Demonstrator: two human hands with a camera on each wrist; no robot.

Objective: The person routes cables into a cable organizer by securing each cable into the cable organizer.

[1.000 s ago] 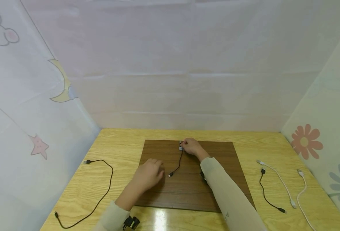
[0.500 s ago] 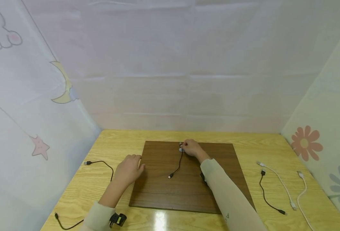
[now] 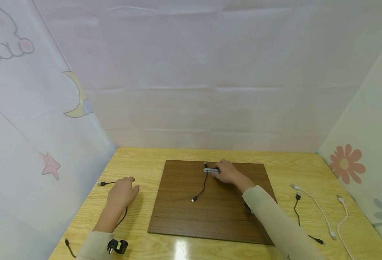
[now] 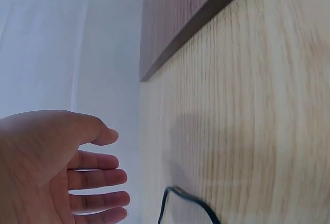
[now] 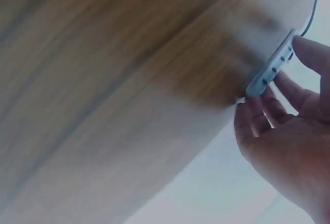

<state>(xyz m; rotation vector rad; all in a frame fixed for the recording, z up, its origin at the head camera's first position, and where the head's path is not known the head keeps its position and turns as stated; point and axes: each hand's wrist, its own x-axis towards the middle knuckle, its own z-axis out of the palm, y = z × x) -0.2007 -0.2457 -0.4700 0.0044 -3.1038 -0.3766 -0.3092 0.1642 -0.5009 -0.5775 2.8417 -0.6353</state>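
My right hand point(image 3: 227, 172) point(image 5: 291, 136) pinches a slim grey bar with a row of openings point(image 3: 211, 170) point(image 5: 272, 68) near the back edge of a dark brown board point(image 3: 203, 220). A short black cable point(image 3: 204, 186) lies on the board, its upper end by the bar's left end and its lower plug toward the middle. Over the table left of the board hovers my left hand point(image 3: 121, 193) point(image 4: 51, 167), empty, fingers loosely extended. It partly hides a longer black cable point(image 3: 121, 219) point(image 4: 191, 197).
Right of the board lie a short black cable point(image 3: 297, 213), a white cable point(image 3: 319, 209) and a second white cable point(image 3: 339, 225) on the wooden table point(image 3: 135, 162). Patterned cloth point(image 3: 178, 72) stands behind and at both sides.
My left hand has moved left, off the board and over the long black cable. My right hand has shifted slightly right along the bar, uncovering more of it beside the short cable.
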